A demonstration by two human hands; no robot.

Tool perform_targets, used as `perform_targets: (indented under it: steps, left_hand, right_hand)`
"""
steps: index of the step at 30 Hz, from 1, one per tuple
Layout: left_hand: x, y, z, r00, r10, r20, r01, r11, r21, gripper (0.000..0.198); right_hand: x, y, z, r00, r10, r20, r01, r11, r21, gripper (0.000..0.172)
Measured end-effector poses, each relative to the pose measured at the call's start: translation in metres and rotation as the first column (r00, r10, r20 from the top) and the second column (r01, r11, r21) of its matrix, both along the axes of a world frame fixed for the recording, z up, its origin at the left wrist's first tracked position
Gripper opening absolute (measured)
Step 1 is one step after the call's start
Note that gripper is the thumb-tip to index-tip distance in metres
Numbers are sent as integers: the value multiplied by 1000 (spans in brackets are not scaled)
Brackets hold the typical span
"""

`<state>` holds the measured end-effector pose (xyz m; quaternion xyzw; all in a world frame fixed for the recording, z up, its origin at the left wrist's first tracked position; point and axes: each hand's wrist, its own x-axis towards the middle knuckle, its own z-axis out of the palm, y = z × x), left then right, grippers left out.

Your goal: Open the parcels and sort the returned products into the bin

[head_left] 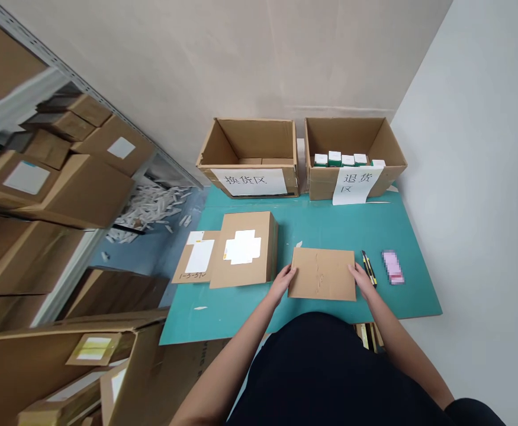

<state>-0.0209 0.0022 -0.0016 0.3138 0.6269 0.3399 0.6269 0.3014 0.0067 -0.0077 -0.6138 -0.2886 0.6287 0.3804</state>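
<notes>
Between my hands is a flat-looking brown cardboard box (pixel 323 275), its plain upper face toward me with creased marks down the middle. My left hand (pixel 283 280) grips its left edge, and my right hand (pixel 362 279) grips its right edge. Just right of my right hand lies a yellow and black utility knife (pixel 368 269). Beyond it is a pink item (pixel 392 267), blurred over. To the left stands a larger cardboard box (pixel 261 222) with white labels, beside a flatter cardboard piece (pixel 181 273) with white labels and handwriting.
At the back of the green table (pixel 330 222) stand two open cartons with paper signs: the left carton (pixel 203 160) and the right carton (pixel 396 157), which holds several white and green small boxes (pixel 335 158). Shelves with cardboard boxes (pixel 94 183) and a large open carton (pixel 145 361) flank the left.
</notes>
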Motion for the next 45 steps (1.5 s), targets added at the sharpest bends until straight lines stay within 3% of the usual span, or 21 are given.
perform_targets:
  steps: [4,8,13,17,21,24,26,29,34,40,45]
  left_hand:
    - [6,17,-7,997,-21,-79,30,992,119,60]
    - [5,26,-6,997,-50,-57,62,971,232,62]
    - [-2,29,-5,993,-43,-106,78,932,354,63]
    - [-5,17,-8,993,-67,-102,96,943,318,70]
    - [-12,-11,-9,991,-113,66,95,969,229,81]
    - [-19,-29,-4,976,-150,160,126,980,151,89]
    - [-20,-32,0,976,-129,176,117,990,81,82]
    - [-12,-24,3,997,-21,80,21,1000,5,68]
    - [7,-1,7,998,52,-25,-49,993,106,60]
    - [2,16,5,997,-45,55,28,958,286,75]
    - [-13,4,-7,993,-110,-34,116,950,290,89]
  right_hand:
    - [-4,17,4,999,5,35,-10,992,127,65]
    - [0,26,19,999,11,33,-18,976,218,64]
    - [6,28,39,997,-57,-58,73,944,323,61]
    - [10,20,38,985,-116,-124,142,965,222,58]
    - [11,1,21,988,-119,-94,126,989,77,70]
    - [12,-13,9,995,-97,-22,97,995,-6,70]
    - [11,-17,4,996,-84,13,84,996,-42,67]
    - [7,-11,2,996,-67,63,69,997,-30,63]
    - [3,10,12,996,-15,85,5,994,110,64]
    - [10,19,27,997,-59,57,42,966,257,65]
    - [11,2,20,993,-118,-9,118,984,134,71]
